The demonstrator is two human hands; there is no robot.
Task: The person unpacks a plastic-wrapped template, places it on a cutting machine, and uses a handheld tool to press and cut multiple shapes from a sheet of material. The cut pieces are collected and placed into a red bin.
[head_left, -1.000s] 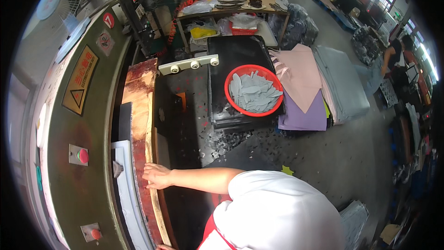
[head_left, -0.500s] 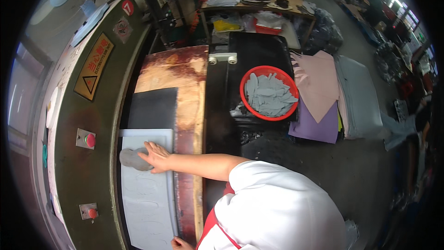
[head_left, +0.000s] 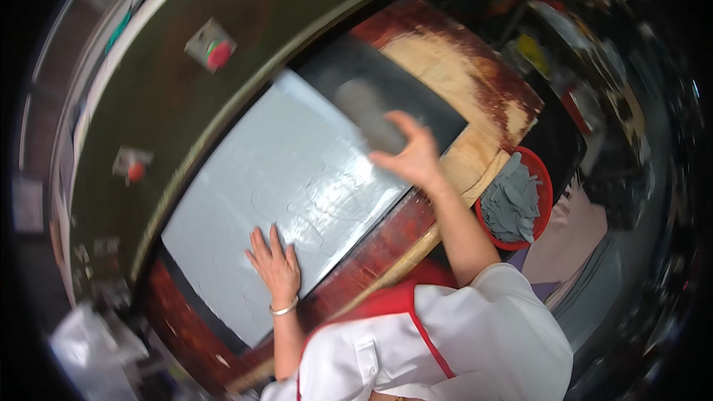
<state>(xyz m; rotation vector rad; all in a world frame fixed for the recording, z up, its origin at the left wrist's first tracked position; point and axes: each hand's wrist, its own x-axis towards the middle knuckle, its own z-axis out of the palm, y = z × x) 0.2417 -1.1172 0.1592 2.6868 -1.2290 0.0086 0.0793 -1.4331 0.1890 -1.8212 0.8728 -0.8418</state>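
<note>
Sole-shaped grey block [head_left: 362, 106] is matt and mid-grey, elongated and rounded at its far end; blur softens its outline and hides finer detail. It is over the black mat [head_left: 420, 95], just beyond the upper right edge of the pale grey sheet [head_left: 238, 178]; whether it touches the mat, I cannot tell. Its long axis slants steeply from upper left to lower right, the far end pointing up and left toward the green machine [head_left: 167, 115], the near end at the right hand [head_left: 413, 154]. That hand grips the near end between the thumb, on the lower left, and the fingers above, the forearm rising leftward from a bent elbow. The left hand [head_left: 277, 266] is open and palm down on the sheet, fingers spread and pointing up and left, with a silver bangle [head_left: 284, 307] around its wrist. Faint curved outlines mark the glossy sheet between the hands.
</note>
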